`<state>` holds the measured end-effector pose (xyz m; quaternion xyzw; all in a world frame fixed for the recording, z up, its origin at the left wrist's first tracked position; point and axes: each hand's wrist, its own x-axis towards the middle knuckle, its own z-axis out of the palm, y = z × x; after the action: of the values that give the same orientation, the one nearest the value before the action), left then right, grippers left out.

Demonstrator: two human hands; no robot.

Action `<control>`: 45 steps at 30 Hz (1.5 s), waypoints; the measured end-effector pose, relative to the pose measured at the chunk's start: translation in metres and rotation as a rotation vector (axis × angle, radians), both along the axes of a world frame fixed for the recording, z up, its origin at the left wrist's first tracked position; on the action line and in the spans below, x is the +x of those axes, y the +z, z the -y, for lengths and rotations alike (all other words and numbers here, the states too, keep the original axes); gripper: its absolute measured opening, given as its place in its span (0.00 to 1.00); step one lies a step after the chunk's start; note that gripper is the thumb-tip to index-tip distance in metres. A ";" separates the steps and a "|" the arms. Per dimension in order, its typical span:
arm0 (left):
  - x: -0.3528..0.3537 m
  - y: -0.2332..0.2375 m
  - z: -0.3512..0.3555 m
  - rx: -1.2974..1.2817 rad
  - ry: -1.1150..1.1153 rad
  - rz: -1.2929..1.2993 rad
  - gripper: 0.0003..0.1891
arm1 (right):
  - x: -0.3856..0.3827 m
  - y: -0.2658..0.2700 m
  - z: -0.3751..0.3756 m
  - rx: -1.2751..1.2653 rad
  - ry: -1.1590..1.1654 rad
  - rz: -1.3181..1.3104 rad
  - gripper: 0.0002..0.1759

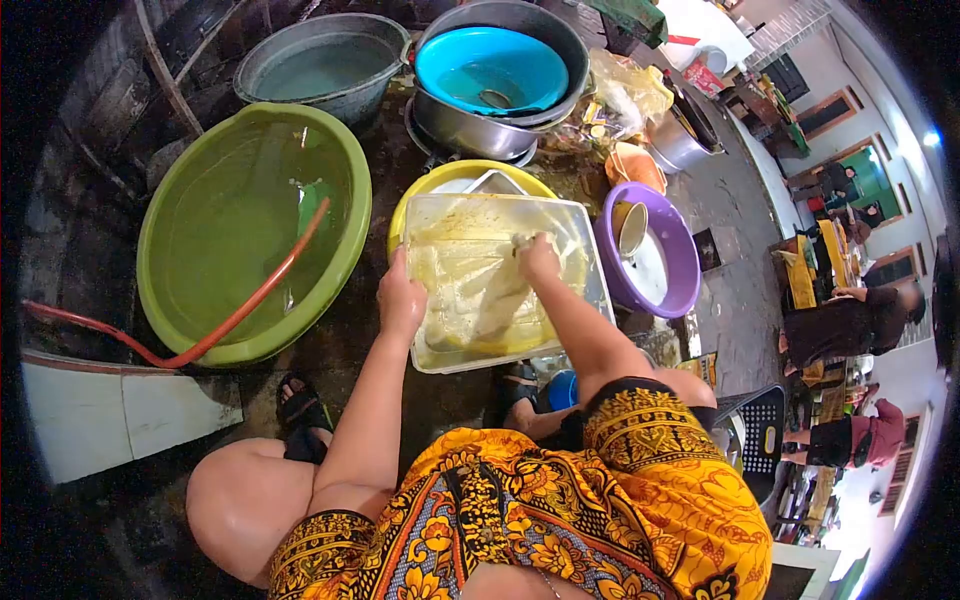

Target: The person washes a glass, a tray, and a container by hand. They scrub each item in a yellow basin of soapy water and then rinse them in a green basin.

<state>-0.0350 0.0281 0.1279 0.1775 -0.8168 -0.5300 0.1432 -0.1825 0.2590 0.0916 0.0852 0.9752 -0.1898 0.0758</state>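
Across the rim of the round yellow plastic basin (pixel 437 181), the clear rectangular plastic tray (pixel 592 272) is propped, likely so that suds drain below. Its left edge is clamped by the left hand (pixel 400 300) for steadiness. The right hand (pixel 538 258) is pressed, fingers bunched, on the soapy inside; whether anything is held cannot be told.

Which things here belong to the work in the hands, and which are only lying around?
In use: left hand, right hand, clear tray, yellow basin under it.
Lying about: green basin, red hose, purple basin, blue bowl, grey tub.
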 end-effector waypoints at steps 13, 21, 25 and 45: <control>-0.003 0.019 0.001 -0.104 0.060 0.221 0.27 | 0.020 -0.027 0.166 -0.641 0.185 -0.539 0.26; -0.002 0.010 0.010 -0.046 0.047 0.165 0.27 | -0.045 -0.022 0.061 -0.815 -0.630 -0.846 0.24; -0.004 0.009 0.010 -0.017 0.008 0.155 0.28 | -0.003 0.024 0.111 -0.693 0.014 -0.858 0.23; -0.007 0.011 0.014 -0.054 -0.049 0.179 0.29 | -0.033 -0.026 0.080 -0.706 -0.378 -0.604 0.39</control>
<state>-0.0417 0.0136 0.1390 0.2004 -0.8443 -0.4931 0.0612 -0.2156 0.1793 0.0661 0.1710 0.7975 -0.5346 -0.2213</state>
